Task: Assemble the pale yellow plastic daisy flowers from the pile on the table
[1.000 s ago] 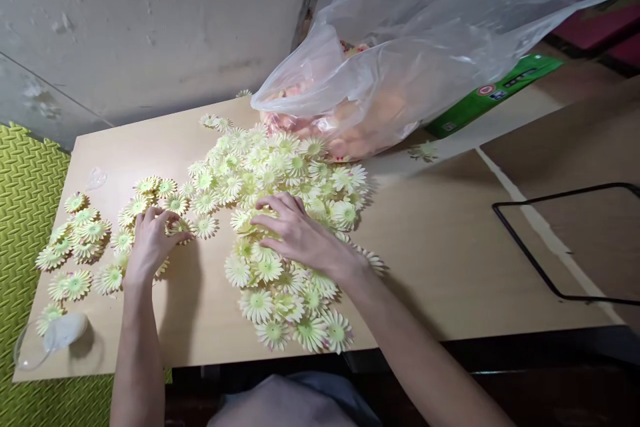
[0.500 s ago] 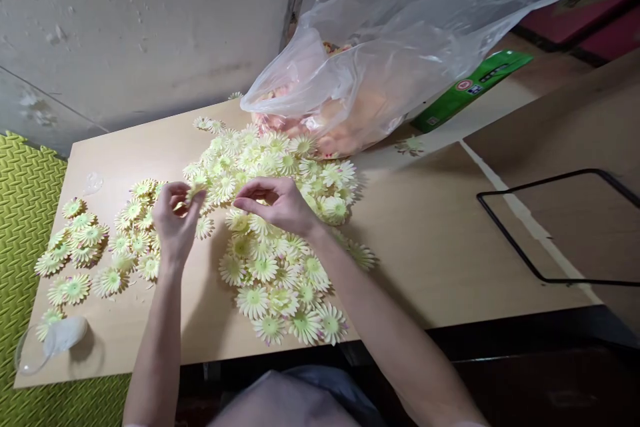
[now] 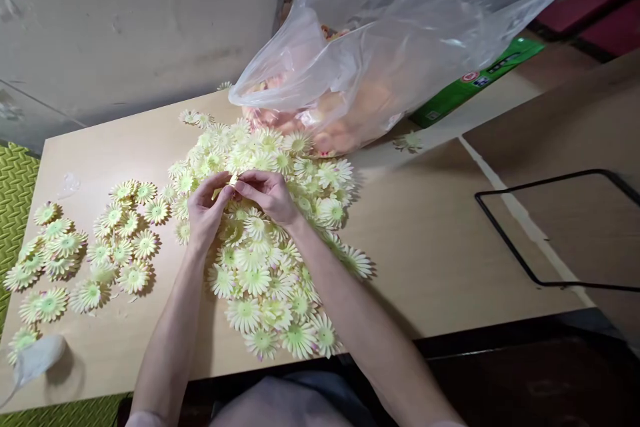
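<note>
My left hand point(image 3: 209, 205) and my right hand point(image 3: 267, 195) meet over a heap of pale yellow-green artificial flower heads point(image 3: 255, 278). Between their fingertips is a small pale yellow flower head point(image 3: 233, 179), mostly covered by the fingers. Both hands are closed in a pinch on it. Many flat daisy-like blooms with green centres lie under and around the hands. To the left, a smaller group of flower heads point(image 3: 121, 252) is spread on the table, and another cluster point(image 3: 59, 247) lies near the table's left edge.
A clear plastic bag point(image 3: 350, 73) holding pink and peach pieces stands behind the heap. Right of it lies a green packet point(image 3: 475, 83). A black wire frame point(image 3: 537, 183) rests on the right. A white object point(image 3: 43, 357) with clear plastic sits at the front left corner of the table point(image 3: 425, 247).
My left hand has moved right to join my right hand, and both now pinch the flower head that the left was holding. The view has shifted slightly.
</note>
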`<act>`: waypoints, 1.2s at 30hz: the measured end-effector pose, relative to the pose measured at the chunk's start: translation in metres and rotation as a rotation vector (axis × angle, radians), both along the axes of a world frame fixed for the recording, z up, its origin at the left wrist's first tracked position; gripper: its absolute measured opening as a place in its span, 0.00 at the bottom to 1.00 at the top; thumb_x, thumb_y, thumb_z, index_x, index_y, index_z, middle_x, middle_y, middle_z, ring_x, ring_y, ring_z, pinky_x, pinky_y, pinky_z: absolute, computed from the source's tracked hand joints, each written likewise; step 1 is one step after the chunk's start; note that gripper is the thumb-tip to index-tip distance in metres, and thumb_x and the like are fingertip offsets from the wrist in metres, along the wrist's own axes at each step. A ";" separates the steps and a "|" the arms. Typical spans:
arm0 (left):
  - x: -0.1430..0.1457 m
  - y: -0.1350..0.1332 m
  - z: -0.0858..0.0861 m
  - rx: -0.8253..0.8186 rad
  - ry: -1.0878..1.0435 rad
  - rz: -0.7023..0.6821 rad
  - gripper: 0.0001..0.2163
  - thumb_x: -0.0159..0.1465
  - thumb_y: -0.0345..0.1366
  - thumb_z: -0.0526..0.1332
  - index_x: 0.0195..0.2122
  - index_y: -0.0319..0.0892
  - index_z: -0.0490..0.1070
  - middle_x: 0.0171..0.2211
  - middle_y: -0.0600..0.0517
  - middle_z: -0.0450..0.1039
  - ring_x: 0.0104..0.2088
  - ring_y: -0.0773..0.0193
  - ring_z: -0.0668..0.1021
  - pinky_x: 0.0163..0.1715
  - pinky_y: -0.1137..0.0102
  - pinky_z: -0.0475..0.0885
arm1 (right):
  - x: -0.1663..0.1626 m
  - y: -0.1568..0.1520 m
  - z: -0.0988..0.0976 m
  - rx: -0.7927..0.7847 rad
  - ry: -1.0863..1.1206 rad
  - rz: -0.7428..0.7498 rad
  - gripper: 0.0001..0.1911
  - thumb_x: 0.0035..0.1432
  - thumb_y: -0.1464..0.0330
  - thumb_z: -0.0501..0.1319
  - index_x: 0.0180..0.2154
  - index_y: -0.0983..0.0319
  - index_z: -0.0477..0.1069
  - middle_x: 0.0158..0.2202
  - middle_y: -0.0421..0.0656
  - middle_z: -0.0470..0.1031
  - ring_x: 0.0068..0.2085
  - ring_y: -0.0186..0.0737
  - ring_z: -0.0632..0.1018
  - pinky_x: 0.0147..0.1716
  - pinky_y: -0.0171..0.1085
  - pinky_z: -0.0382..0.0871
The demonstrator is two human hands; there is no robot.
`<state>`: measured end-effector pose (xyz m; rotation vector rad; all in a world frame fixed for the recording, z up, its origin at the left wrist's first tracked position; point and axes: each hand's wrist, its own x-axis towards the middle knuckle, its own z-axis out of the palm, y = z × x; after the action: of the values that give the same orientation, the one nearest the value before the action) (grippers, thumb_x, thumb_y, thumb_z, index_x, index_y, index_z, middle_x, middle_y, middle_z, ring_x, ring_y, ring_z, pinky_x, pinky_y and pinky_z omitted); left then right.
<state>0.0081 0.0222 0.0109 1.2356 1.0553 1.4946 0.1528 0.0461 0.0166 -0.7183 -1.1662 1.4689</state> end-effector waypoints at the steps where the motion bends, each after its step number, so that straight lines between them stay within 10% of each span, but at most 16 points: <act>1: -0.001 0.001 -0.002 -0.015 -0.003 -0.008 0.13 0.58 0.38 0.69 0.45 0.47 0.78 0.46 0.48 0.78 0.46 0.62 0.79 0.49 0.65 0.74 | 0.000 0.000 -0.001 -0.018 0.008 0.013 0.13 0.46 0.59 0.73 0.30 0.61 0.78 0.30 0.39 0.79 0.32 0.34 0.79 0.35 0.36 0.78; 36: -0.008 0.003 -0.003 -0.163 -0.132 -0.161 0.11 0.55 0.41 0.71 0.40 0.47 0.81 0.42 0.48 0.81 0.42 0.60 0.81 0.42 0.67 0.77 | 0.003 0.002 -0.010 -0.147 0.077 0.039 0.12 0.36 0.67 0.77 0.27 0.59 0.81 0.28 0.39 0.81 0.26 0.32 0.77 0.27 0.34 0.76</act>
<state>-0.0003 0.0249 0.0081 1.0666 0.9470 1.3207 0.1558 0.0483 0.0068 -0.7354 -1.0268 1.6139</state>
